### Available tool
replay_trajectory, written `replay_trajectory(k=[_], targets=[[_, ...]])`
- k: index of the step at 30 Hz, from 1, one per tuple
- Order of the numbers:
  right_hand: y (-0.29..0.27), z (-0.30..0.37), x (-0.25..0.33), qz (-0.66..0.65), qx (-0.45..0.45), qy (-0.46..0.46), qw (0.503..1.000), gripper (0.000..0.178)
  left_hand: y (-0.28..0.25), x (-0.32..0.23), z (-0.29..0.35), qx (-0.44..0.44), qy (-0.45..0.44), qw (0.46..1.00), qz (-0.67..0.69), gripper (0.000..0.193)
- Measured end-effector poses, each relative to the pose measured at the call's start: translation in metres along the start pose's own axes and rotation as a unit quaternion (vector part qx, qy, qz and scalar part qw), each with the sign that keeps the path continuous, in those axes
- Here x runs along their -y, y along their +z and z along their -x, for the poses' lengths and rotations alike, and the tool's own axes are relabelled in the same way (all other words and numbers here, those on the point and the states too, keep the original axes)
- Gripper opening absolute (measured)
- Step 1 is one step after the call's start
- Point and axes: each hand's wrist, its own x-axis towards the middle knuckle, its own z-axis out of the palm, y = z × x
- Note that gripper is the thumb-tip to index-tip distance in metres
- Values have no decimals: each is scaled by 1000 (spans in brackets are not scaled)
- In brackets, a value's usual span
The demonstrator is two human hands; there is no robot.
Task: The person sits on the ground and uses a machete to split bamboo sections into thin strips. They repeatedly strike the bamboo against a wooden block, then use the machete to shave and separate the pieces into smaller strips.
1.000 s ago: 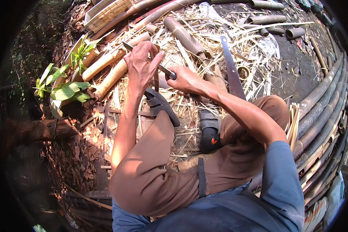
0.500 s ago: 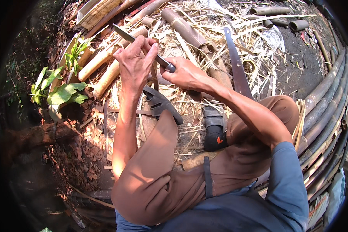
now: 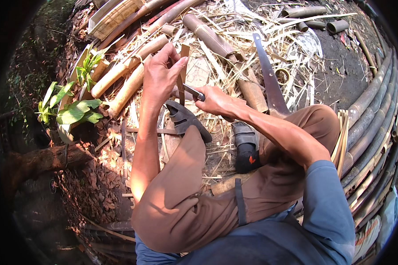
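While both knees are bending outward, the left hand (image 3: 160,74) is pinching a thin brown strip (image 3: 184,51) between thumb and finger, though I cannot tell how hard it is squeezing. The strip is standing up above the left sandal (image 3: 184,120), with its top poking out past the thumb and its low part hanging near the sandal. The right hand (image 3: 219,103) is gripping a knife (image 3: 193,92) by the handle in a full fist. The knife's metal is pointing up and left, and it is meeting the strip below the left thumb in the picture. Whether the sharp edge is touching the strip, I cannot tell.

The hands seem to be shaving the strip. Doing it well is likely calling for a flat, low blade and light, even strokes, so that only a thin curl is coming off. If the edge is tipping in too steeply, it could be biting deep and splitting the strip. The left thumb should be staying well clear of the edge. Since the sandal is sitting close below, the strokes should be aiming away from that foot. Pale shavings (image 3: 292,62) are lying beyond the hands, around a saw (image 3: 269,74).
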Motion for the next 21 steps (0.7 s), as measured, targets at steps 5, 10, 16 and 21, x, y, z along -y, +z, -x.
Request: replay_trajectory(k=[5,10,16,21], targets=[[6,-5,-12,31,-17,7,999,35,-2,-1,7,-1,-10,1000,25,22],[14,-4,-17,55,-47,-17,997,35,-3,-3,17,2,-34,998,49,20],[24,0,-6,-1,-68,-7,998,37,1,7,-4,-29,28,998,45,33],[18,-5,-8,-83,-27,22,996,27,22,9,-22,-103,87,991,-22,42]])
